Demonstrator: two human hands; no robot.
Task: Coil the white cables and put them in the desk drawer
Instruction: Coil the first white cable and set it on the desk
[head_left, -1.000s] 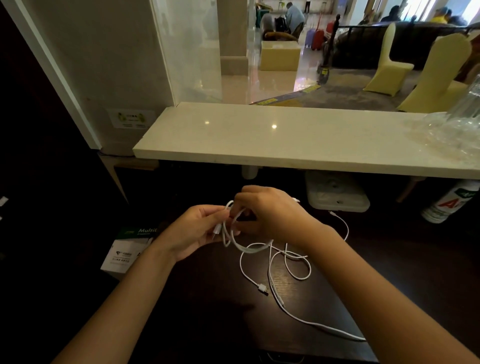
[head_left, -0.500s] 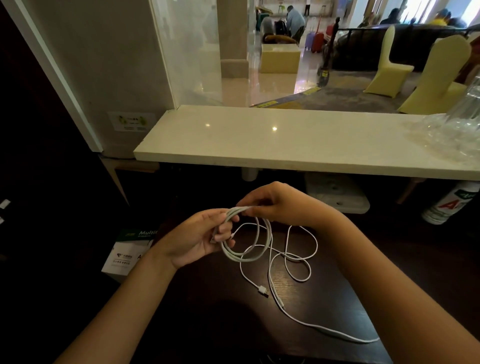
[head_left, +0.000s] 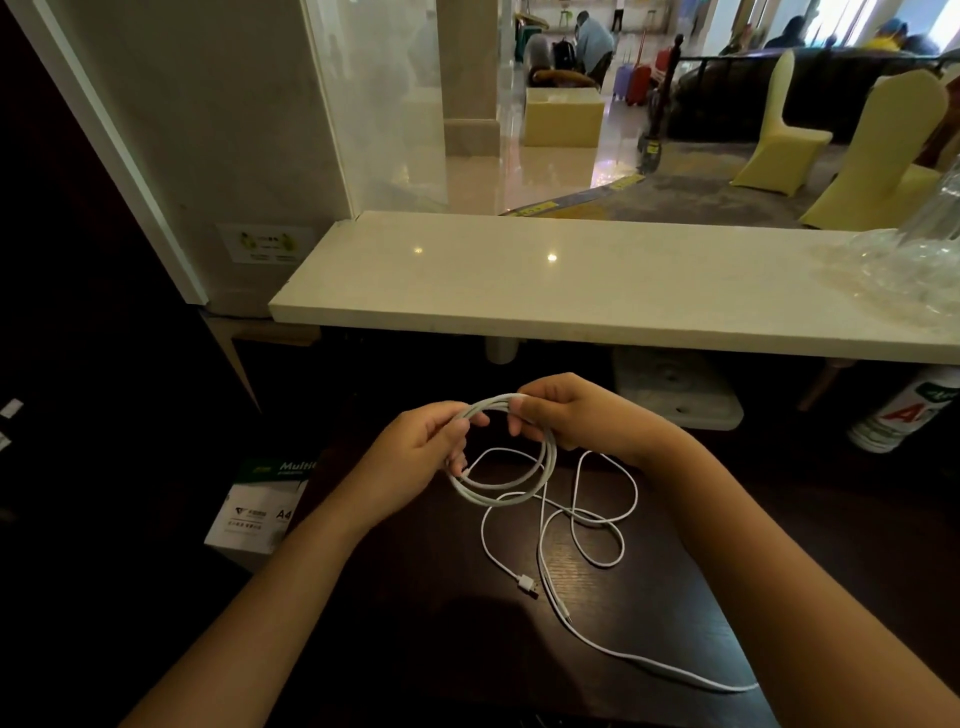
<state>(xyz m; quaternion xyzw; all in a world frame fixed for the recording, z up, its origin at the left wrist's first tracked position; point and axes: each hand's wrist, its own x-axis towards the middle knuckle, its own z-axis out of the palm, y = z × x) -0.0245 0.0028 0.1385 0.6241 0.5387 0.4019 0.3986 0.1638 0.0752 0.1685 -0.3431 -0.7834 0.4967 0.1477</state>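
White round cable coil (head_left: 501, 452) is pinched at its top by right hand (head_left: 571, 415) fingers, at its left by left hand (head_left: 415, 462) fingers. Loose white cable (head_left: 597, 525) is trailed below them on dark wooden desk (head_left: 415, 597). Coil now rounder, wider than before.

White cable (head_left: 524, 478) partly coiled, remainder loose on desk (head_left: 415, 597).
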